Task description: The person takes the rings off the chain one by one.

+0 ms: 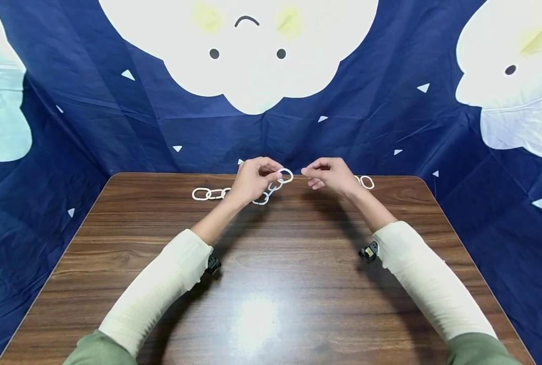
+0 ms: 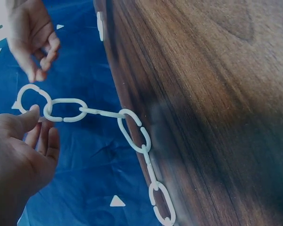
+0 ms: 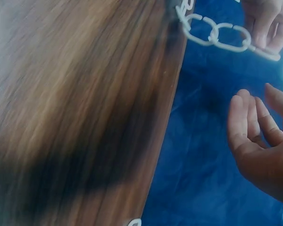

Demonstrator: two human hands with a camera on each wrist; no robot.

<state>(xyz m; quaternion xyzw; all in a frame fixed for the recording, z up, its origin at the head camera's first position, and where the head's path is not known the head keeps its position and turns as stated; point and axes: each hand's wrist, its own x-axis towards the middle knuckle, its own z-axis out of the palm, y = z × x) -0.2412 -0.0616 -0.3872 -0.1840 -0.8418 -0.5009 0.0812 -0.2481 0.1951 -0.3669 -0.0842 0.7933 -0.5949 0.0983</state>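
Note:
My left hand [image 1: 254, 178] pinches the end link [image 1: 286, 176] of a white plastic chain [image 2: 69, 110] between thumb and fingers, above the table's far edge. From that link the chain hangs down and runs onto the tabletop, passing behind the left hand and showing again at its left. A small gap shows in the side of several links. My right hand [image 1: 329, 175] is a short way to the right of the held link, apart from it, with fingers loosely bent and nothing between them in the right wrist view.
Loose white links [image 1: 367, 182] lie near the table's far edge, partly behind the right hand. The brown wooden table [image 1: 298, 284] ends against a dark blue curtain [image 1: 197, 129] printed with clouds and white triangles. A small dark camera [image 1: 368, 251] sits on the right sleeve.

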